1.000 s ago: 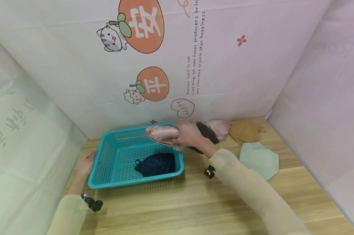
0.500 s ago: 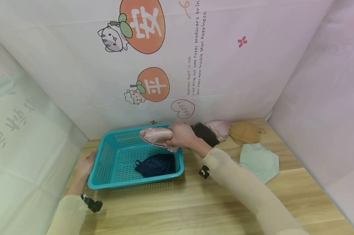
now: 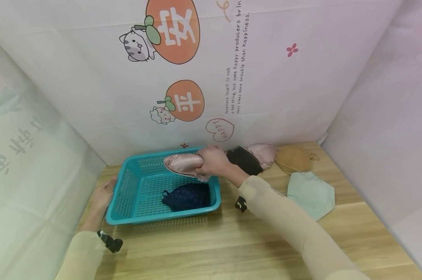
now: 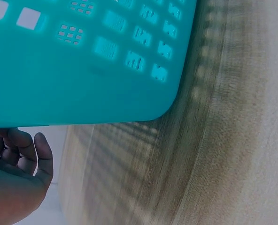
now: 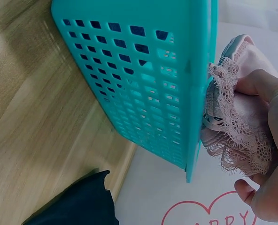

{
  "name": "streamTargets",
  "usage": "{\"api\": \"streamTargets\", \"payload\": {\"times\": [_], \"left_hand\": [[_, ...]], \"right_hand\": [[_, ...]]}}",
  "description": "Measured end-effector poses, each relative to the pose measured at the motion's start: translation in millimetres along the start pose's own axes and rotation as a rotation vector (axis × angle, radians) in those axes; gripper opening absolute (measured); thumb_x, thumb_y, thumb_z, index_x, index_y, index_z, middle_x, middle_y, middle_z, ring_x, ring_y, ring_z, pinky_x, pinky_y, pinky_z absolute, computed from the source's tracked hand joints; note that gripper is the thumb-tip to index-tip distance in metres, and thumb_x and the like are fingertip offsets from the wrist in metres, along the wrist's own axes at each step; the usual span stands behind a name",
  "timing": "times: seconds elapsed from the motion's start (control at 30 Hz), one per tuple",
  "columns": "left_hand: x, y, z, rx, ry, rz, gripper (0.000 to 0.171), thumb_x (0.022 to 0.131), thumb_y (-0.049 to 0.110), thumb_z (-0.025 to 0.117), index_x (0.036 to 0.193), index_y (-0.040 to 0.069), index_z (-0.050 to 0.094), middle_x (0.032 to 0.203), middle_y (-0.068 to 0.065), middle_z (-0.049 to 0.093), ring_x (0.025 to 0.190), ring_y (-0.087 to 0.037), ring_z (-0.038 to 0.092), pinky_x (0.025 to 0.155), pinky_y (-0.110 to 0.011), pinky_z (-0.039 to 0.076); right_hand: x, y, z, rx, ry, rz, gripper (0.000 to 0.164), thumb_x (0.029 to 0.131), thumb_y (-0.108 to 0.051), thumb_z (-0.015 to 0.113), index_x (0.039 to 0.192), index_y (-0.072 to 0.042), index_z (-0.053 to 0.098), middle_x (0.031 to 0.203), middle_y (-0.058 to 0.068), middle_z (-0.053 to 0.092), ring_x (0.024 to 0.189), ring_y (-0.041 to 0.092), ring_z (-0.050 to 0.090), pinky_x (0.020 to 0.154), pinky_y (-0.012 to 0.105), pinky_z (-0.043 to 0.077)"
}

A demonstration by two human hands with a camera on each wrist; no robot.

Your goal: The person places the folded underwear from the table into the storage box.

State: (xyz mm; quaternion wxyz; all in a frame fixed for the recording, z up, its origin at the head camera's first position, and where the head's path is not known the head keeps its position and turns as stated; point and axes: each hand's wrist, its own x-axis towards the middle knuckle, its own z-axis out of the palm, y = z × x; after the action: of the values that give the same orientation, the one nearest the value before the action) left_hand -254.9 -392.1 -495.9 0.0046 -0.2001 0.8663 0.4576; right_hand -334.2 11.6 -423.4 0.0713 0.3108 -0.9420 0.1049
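Note:
My right hand (image 3: 213,161) grips a folded pink satin bra (image 3: 184,163) just above the right part of a teal plastic basket (image 3: 125,190). In the right wrist view, the bra's lace trim (image 5: 244,140) hangs beside the basket's rim, with the thumb pressed on the fabric. A folded navy bra (image 3: 187,196) with a small loop lies inside the basket at its right end. My left hand (image 3: 103,194) holds the basket's left side. The left wrist view shows its curled fingers (image 4: 21,145) at the edge; whether the fingertips reach round it is hidden.
Along the back wall, right of the basket, lie a black folded piece (image 3: 244,160), a pink one (image 3: 263,154) and a mustard one (image 3: 293,158). A pale green one (image 3: 312,194) lies nearer. Printed cloth walls (image 3: 267,85) enclose the wooden table (image 3: 183,249).
My right hand has carried the pink bra a short way left, farther over the basket. The left hand and the basket have stayed nearly in place.

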Motion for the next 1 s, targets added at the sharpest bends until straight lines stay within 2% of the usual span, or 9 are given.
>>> {"api": "streamTargets", "payload": {"times": [0.1, 0.2, 0.4, 0.5, 0.67, 1.0], "left_hand": [[0.3, -0.1, 0.2, 0.003, 0.001, 0.012, 0.086, 0.097, 0.072, 0.031, 0.148, 0.004, 0.046, 0.137, -0.029, 0.057, 0.086, -0.011, 0.063, 0.069, -0.024, 0.055], [0.4, -0.4, 0.2, 0.009, 0.000, 0.024, 0.087, 0.097, 0.072, 0.031, 0.147, 0.004, 0.047, 0.136, -0.030, 0.058, 0.086, -0.012, 0.064, 0.069, -0.024, 0.055], [-0.7, 0.5, 0.2, 0.013, -0.014, 0.031, 0.084, 0.099, 0.069, 0.031, 0.149, 0.003, 0.043, 0.142, -0.031, 0.053, 0.112, -0.037, 0.063, 0.071, -0.023, 0.053], [-1.4, 1.2, 0.1, 0.022, -0.015, 0.034, 0.085, 0.099, 0.069, 0.030, 0.149, 0.002, 0.043, 0.142, -0.032, 0.052, 0.118, -0.042, 0.059, 0.072, -0.022, 0.052], [-0.6, 0.8, -0.3, 0.023, -0.019, 0.042, 0.088, 0.097, 0.071, 0.031, 0.149, 0.002, 0.043, 0.142, -0.032, 0.052, 0.120, -0.042, 0.058, 0.073, -0.022, 0.050], [-0.3, 0.8, -1.0, -0.015, -0.025, 0.037, 0.086, 0.098, 0.070, 0.033, 0.151, 0.004, 0.041, 0.145, -0.031, 0.049, 0.123, -0.042, 0.057, 0.073, -0.021, 0.052]], "right_hand": [[1.1, -0.4, 2.6, -0.011, -0.014, 0.003, 0.030, 0.083, -0.047, 0.075, 0.095, -0.020, 0.068, 0.090, -0.005, 0.070, 0.085, 0.019, 0.056, 0.089, 0.047, 0.047], [3.1, -0.7, 5.5, -0.023, -0.028, 0.003, 0.031, 0.084, -0.046, 0.074, 0.099, -0.020, 0.070, 0.094, -0.005, 0.071, 0.088, 0.019, 0.057, 0.092, 0.048, 0.046], [7.3, -1.3, 10.8, -0.020, -0.042, 0.001, 0.037, 0.083, -0.046, 0.076, 0.107, -0.019, 0.072, 0.099, -0.004, 0.072, 0.091, 0.019, 0.057, 0.096, 0.048, 0.045], [9.2, -1.8, 12.9, -0.019, -0.044, -0.004, 0.037, 0.082, -0.047, 0.077, 0.106, -0.019, 0.072, 0.099, -0.005, 0.072, 0.090, 0.018, 0.056, 0.097, 0.049, 0.045], [11.1, -3.9, 15.4, -0.033, -0.060, -0.010, 0.039, 0.083, -0.047, 0.076, 0.108, -0.018, 0.072, 0.101, -0.004, 0.072, 0.093, 0.018, 0.057, 0.101, 0.048, 0.043], [13.1, -7.0, 20.2, -0.050, -0.082, -0.006, 0.038, 0.084, -0.047, 0.076, 0.110, -0.020, 0.073, 0.101, -0.004, 0.072, 0.095, 0.019, 0.058, 0.098, 0.048, 0.043]]}}
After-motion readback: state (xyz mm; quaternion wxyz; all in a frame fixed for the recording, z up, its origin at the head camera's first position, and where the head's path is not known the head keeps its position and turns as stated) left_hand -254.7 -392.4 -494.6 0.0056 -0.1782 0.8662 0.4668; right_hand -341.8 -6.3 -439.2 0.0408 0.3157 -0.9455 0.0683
